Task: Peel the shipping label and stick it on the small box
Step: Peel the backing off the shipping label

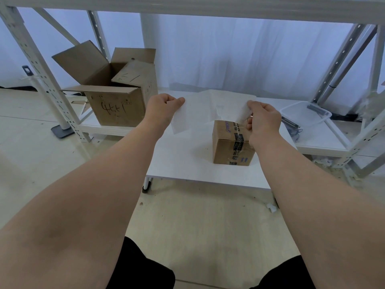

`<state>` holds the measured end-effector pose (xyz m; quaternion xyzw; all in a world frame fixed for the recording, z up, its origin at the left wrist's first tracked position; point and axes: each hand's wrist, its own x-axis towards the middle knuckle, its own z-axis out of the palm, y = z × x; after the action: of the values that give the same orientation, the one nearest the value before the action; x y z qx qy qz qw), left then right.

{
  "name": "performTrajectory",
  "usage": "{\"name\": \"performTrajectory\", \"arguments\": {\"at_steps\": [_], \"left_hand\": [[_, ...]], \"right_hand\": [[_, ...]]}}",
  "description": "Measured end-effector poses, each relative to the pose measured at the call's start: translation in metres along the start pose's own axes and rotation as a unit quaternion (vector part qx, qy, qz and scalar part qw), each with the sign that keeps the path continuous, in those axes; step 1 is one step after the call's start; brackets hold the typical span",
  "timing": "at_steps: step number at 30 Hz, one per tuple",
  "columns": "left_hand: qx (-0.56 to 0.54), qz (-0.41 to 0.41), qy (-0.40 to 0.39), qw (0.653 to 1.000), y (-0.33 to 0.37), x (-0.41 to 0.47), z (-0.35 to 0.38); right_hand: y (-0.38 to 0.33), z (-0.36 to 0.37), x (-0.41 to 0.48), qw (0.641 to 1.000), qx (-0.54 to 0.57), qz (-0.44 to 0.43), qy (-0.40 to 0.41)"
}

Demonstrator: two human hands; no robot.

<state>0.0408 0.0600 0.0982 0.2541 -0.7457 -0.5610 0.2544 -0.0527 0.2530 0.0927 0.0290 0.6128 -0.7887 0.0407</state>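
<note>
1. White paper shipping label sheet [182,119]: held up in the air at centre frame, above the white table [187,163], stretched between both hands. White on white, so I cannot tell whether label and backing have come apart.
2. Left hand [163,107]: clenched, thumb pinching the sheet's upper left corner. The sheet's lower left corner hangs free below it.
3. Right hand [264,122]: fingers curled, pinching the sheet's right end, just over the far top edge of the small box.
4. Small brown cardboard box [229,147]: closed, sealed with dark printed tape, standing on the table right of centre, below and beside the right hand. No label visible on it.
5. Large brown cardboard box [116,105]: upper left of frame, flaps open, handwriting on its front, sitting on the low shelf of a white metal rack [41,65].
6. Clear plastic tray [300,115]: right side of frame, on the rack shelf, with a grey object inside.
7. White curtain [229,55]: across the background.
</note>
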Motion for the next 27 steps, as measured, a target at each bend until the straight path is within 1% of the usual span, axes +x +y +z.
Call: {"name": "performTrajectory", "arguments": {"at_steps": [6,9,12,14,17,21,22,25,27], "left_hand": [[0.016,0.008,0.000,1.000,-0.004,0.003,0.000],[0.095,0.028,-0.029,0.995,-0.006,0.003,0.000],[0.188,0.043,-0.094,0.977,-0.008,0.002,0.003],[0.250,0.043,-0.119,0.960,-0.010,0.001,0.005],[0.310,0.046,-0.132,0.940,-0.009,-0.001,0.007],[0.375,0.051,-0.132,0.916,-0.009,-0.003,0.007],[0.369,0.048,-0.129,0.919,-0.010,-0.003,0.007],[0.295,0.051,-0.129,0.945,-0.014,-0.001,0.003],[0.285,0.063,-0.131,0.947,-0.015,0.000,0.003]], "right_hand": [[0.000,0.001,0.001,1.000,-0.001,-0.004,0.003],[0.001,0.001,0.003,0.999,-0.037,-0.031,0.006],[0.003,0.004,0.005,0.994,-0.084,-0.069,-0.006],[0.004,0.004,0.006,0.991,-0.104,-0.084,-0.017],[0.006,0.004,0.006,0.985,-0.139,-0.104,-0.026],[0.006,0.003,0.006,0.984,-0.143,-0.109,-0.023],[0.005,0.002,0.006,0.984,-0.141,-0.104,-0.021],[0.003,0.001,0.005,0.990,-0.117,-0.076,-0.015],[0.002,0.000,0.005,0.994,-0.091,-0.057,-0.010]]}}
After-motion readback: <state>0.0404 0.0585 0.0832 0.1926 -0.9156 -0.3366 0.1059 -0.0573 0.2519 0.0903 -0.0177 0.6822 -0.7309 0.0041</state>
